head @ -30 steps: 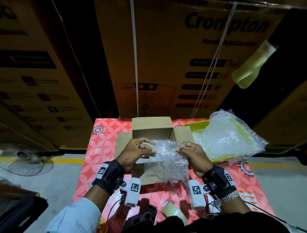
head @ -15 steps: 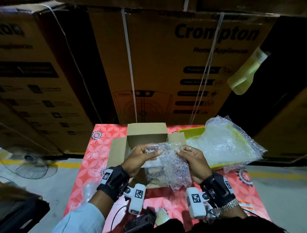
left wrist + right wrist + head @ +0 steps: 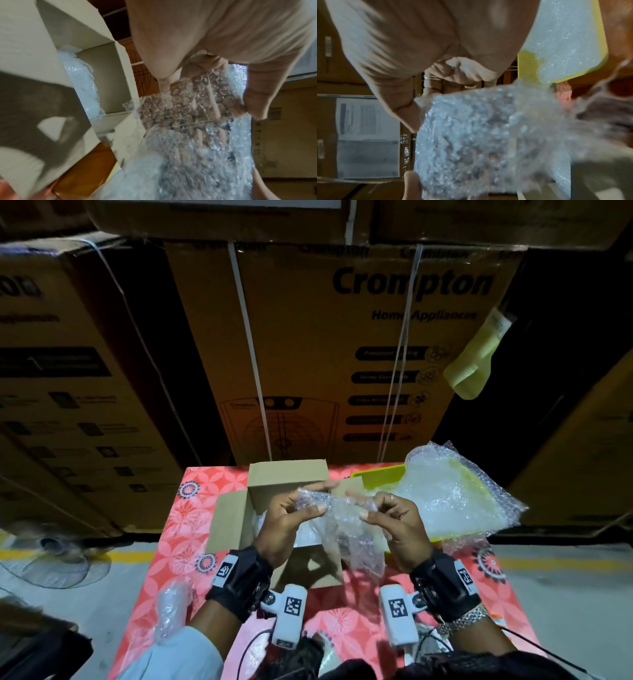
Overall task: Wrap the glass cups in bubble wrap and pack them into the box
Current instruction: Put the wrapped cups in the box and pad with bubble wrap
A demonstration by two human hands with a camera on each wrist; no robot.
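Above the open brown cardboard box (image 3: 286, 479) on the red flower-patterned table cover (image 3: 191, 508), you hold a crumpled sheet of clear bubble wrap (image 3: 346, 529) between both hands. Your left hand (image 3: 284, 522) pinches its upper left edge between thumb and fingers; your right hand (image 3: 399, 522) pinches the upper right edge the same way, and the sheet hangs down between them. Whether a glass cup sits inside the sheet cannot be told. More bubble wrap lies inside the box. At your right, a pile of clear bubble wrap (image 3: 452, 494) rests on a yellow-green tray (image 3: 380, 477).
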